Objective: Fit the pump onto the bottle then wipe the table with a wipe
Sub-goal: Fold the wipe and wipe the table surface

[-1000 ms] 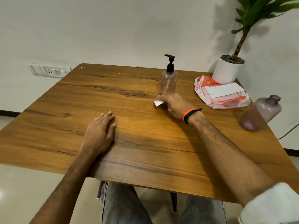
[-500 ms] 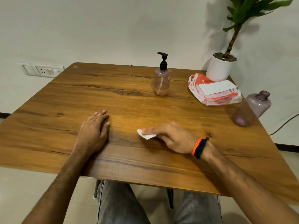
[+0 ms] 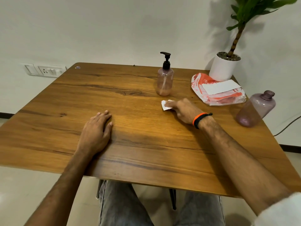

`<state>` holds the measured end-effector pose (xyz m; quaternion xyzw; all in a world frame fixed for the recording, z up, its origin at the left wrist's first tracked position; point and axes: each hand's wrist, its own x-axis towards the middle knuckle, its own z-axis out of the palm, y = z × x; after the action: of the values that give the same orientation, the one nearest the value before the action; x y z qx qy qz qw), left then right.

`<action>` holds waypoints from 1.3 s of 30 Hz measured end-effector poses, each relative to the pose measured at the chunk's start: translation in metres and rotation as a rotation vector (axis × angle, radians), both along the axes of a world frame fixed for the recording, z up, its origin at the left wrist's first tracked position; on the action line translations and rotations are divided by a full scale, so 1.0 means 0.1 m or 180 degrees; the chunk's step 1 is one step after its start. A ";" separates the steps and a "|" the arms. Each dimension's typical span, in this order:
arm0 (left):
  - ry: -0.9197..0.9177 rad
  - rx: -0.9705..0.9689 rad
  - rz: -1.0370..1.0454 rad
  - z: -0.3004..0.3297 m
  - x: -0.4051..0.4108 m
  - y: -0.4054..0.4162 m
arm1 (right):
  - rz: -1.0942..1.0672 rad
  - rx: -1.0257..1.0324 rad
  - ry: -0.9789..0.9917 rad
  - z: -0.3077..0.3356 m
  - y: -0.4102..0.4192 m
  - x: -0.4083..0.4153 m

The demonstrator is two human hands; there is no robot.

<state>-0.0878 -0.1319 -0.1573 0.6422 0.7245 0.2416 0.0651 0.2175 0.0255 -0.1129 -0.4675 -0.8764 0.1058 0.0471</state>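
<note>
A single head-worn wide-angle view looked forward and down from the near edge of the table (image 3: 130,144), close above it. The tabletop filled the middle of the frame, the wall (image 3: 114,30) ran across the top, and the wearer's knees showed at the bottom centre.

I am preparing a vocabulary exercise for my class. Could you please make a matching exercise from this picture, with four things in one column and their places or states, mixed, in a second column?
Things:
1. pump bottle
2. wipe
3. left hand
4. open bottle

Places or states:
A. flat on the table, holding nothing
B. near the right edge, without a cap
C. upright behind the right hand, black pump fitted
D. pressed to the wood under the right hand's fingers

Pairs: 1-C, 2-D, 3-A, 4-B
</note>
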 end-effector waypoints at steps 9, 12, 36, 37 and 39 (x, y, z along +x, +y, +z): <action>0.0016 -0.0034 0.0050 0.05 0.04 -0.02 | 0.0130 0.0000 0.0520 -0.16 -0.78 0.25; 0.0017 -0.0020 0.0035 0.03 0.04 -0.02 | 0.0094 0.0061 0.0621 -0.17 -1.16 0.09; -0.0017 0.0062 0.0045 -0.03 0.01 -0.02 | -0.0396 -0.0096 0.0504 -0.04 -0.27 -0.83; -0.0009 0.0066 0.0041 -0.03 0.01 -0.01 | -0.0323 -0.0084 0.0433 -0.08 -0.30 -0.86; -0.0004 0.0069 0.0033 -0.03 0.00 -0.01 | -0.0142 -0.0001 0.0286 -0.14 -0.37 -0.89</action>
<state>-0.0878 -0.1328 -0.1600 0.6390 0.7251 0.2503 0.0573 0.1287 -0.0117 -0.1274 -0.4818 -0.8627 0.1257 0.0886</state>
